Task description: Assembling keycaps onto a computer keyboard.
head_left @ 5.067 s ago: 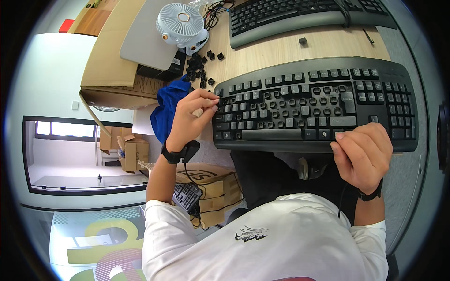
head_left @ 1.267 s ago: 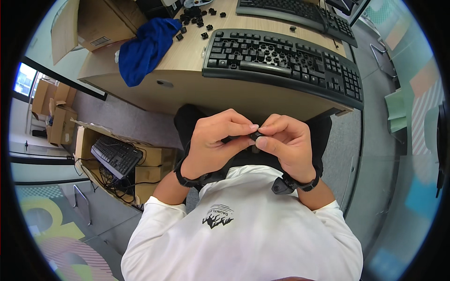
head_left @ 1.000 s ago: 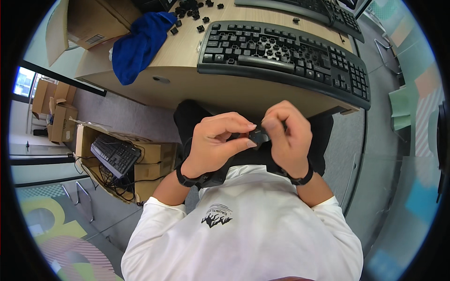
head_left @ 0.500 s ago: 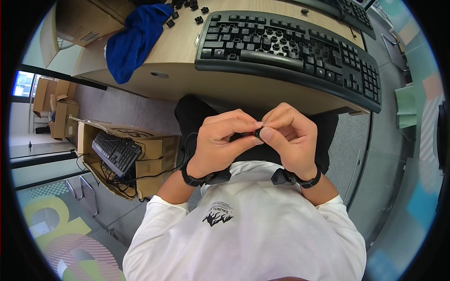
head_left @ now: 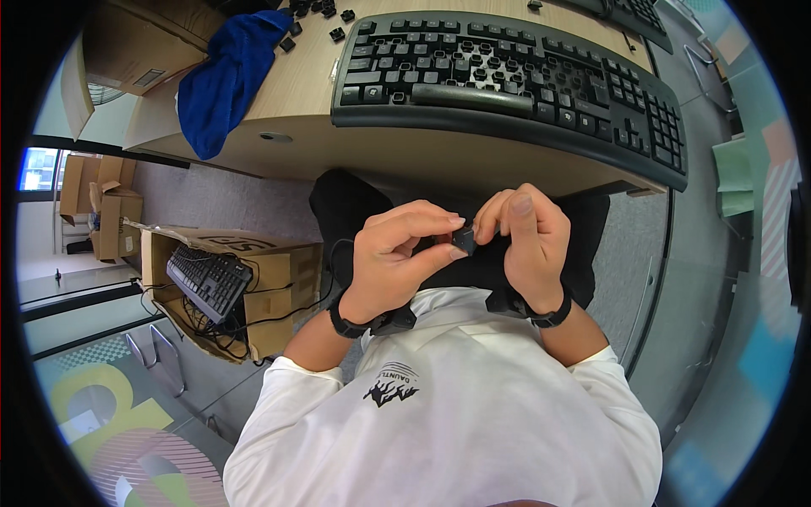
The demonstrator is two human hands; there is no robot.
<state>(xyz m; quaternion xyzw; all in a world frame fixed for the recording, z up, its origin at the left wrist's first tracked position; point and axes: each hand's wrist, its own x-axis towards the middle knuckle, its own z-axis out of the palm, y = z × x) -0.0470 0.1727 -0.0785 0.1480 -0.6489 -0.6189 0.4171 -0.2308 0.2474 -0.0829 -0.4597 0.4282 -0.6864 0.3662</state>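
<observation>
My left hand (head_left: 404,253) pinches a small black keycap (head_left: 463,240) between thumb and fingertips, over my lap. Close against the keycap's right side are the curled fingertips of my right hand (head_left: 534,238). The right thumb is raised away from those fingertips, with nothing seen held there. Beyond both hands, a black keyboard (head_left: 473,118) lies along the desk's near edge. Several keycaps are gone from its middle, where bare key posts show. More loose black keycaps (head_left: 337,35) are scattered on the desk left of the keyboard.
A blue cloth (head_left: 228,84) drapes over the desk (head_left: 308,84) edge, beside a cardboard box (head_left: 148,51). On the floor at left, an open carton (head_left: 274,313) contains another keyboard (head_left: 209,281) and tangled cables. A further keyboard (head_left: 638,21) sits at the far right.
My right thumb has lifted off the keycap, and the right hand has turned upward slightly. The left hand still has the keycap, now more visible. The view has shifted a little.
</observation>
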